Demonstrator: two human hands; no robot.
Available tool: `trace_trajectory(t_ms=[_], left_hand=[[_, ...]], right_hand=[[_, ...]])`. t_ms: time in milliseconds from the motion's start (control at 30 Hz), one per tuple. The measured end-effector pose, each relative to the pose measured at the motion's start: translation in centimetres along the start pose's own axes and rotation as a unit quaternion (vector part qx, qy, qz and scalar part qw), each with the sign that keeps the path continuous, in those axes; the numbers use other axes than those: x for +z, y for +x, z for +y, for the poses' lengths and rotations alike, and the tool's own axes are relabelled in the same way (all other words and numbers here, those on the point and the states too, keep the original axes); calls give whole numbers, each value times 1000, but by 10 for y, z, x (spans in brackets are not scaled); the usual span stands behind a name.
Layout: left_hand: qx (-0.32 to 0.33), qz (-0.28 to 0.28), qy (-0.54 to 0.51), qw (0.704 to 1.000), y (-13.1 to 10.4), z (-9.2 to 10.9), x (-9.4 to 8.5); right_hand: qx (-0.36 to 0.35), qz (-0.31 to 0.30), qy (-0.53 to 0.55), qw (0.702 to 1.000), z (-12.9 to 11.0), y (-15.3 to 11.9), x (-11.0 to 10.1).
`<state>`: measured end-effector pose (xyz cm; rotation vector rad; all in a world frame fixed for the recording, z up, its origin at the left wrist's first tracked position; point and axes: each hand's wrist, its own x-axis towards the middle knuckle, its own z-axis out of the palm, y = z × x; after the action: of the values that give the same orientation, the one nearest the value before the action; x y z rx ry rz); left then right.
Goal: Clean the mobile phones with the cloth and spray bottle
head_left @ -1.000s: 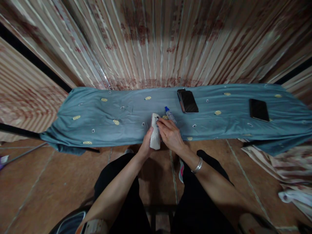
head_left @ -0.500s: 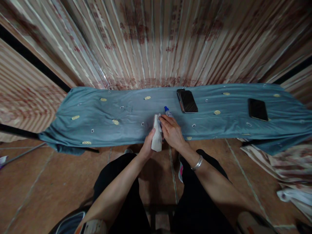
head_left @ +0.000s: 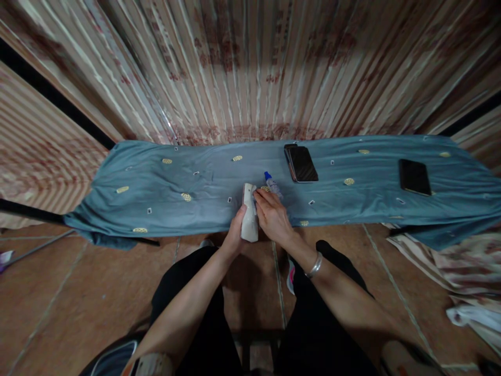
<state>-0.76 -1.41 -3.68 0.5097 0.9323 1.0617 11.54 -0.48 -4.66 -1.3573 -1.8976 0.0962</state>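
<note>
Near the table's front edge, my left hand (head_left: 235, 231) grips a white oblong device (head_left: 249, 219), perhaps a remote control, from its left side. The device stands tilted, its far end pointing away from me. My right hand (head_left: 274, 216) is against its right side, fingers pressed together. A bit of whitish cloth or tissue (head_left: 254, 194) shows at those fingertips, partly hidden by them. Just beyond my right hand lies a small clear bottle (head_left: 273, 184) with a blue cap, its lower end behind the hand.
A blue-green patterned cloth (head_left: 211, 203) covers the long narrow table. Dark flat phone-like things (head_left: 303, 164) lie stacked right of the bottle, and another dark flat thing (head_left: 415, 176) is farther right. A striped curtain (head_left: 242, 68) hangs behind. Black frame bars (head_left: 58, 94) flank the table.
The white device has turned slightly in my left hand, showing more of its broad face. My right hand has shifted slightly down and right, uncovering more of the bottle.
</note>
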Motion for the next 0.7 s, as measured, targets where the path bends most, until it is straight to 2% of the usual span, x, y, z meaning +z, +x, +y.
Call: trace_trajectory(t_ms=[167, 400, 567, 700], left_hand=[[2, 6, -20, 1000, 2, 0, -1], [15, -17, -33, 999, 7, -8, -9], [2, -11, -5, 1000, 1, -12, -16], [10, -2, -14, 1000, -6, -9, -15]], right_hand=[[-8, 4, 7, 1000, -3, -1, -2], [-7, -6, 20, 1000, 0, 1, -2], [5, -15, 28, 999, 5, 8, 3], [17, -21, 47, 999, 6, 12, 7]])
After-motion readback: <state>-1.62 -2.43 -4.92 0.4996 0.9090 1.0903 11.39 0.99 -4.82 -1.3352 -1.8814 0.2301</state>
